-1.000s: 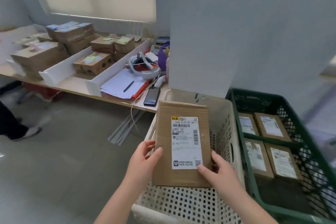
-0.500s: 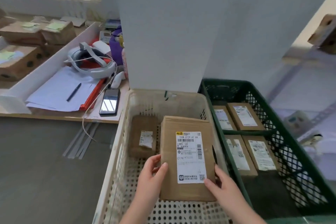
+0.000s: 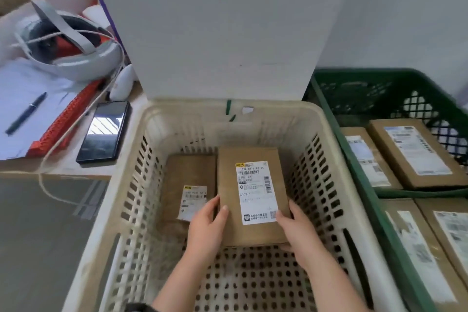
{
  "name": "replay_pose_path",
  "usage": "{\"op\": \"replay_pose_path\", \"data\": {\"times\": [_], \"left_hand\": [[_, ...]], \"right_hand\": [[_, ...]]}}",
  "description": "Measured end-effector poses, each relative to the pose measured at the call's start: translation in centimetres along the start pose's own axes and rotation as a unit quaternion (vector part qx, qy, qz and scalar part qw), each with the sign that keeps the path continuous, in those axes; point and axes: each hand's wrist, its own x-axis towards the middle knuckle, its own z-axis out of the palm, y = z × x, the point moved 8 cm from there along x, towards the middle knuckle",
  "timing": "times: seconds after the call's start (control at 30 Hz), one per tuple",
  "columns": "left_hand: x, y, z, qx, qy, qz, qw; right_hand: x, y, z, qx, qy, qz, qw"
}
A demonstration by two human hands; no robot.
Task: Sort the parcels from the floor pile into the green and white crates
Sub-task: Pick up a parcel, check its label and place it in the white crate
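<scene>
Left hand (image 3: 207, 230) and right hand (image 3: 301, 235) grip the parcel (image 3: 253, 195) inside the white crate (image 3: 190, 110), covering its near corners

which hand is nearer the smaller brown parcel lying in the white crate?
Left. The left hand overlaps the smaller brown cardboard parcel; the right hand is beyond the larger labelled cardboard parcel both hold.

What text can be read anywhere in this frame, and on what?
"1028 C179 A7 04", last characters uncertain: top line of the label on the held parcel.
"C179": lower on the same label.
Rest of that label: too small.
On the neighbouring parcel, the smaller label: blurred.
Parcels in the green crate: print blurred.
</scene>
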Motion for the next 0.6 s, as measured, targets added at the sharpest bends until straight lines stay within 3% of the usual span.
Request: {"op": "replay_pose_path", "data": {"times": [0.1,0.2,0.4,0.6], "left_hand": [[3.5,-0.8,-0.2,0.199,0.024,0.051,0.978],[5.4,-2.1,-0.2,0.286,0.030,0.056,0.956],[7.0,-4.1,0.5,0.355,0.050,0.063,0.931],[7.2,-4.5,0.1,0.287,0.105,0.062,0.950]], "right_hand": [[3.5,0.7,1.1,0.005,0.008,0.002,1.000],[6.0,1.6,2.2,0.045,0.007,0.023,0.999],[8.6,3.9,3.4,0.071,-0.013,0.061,0.996],[9.3,4.5,3.5,0.064,-0.021,0.062,0.996]]}}
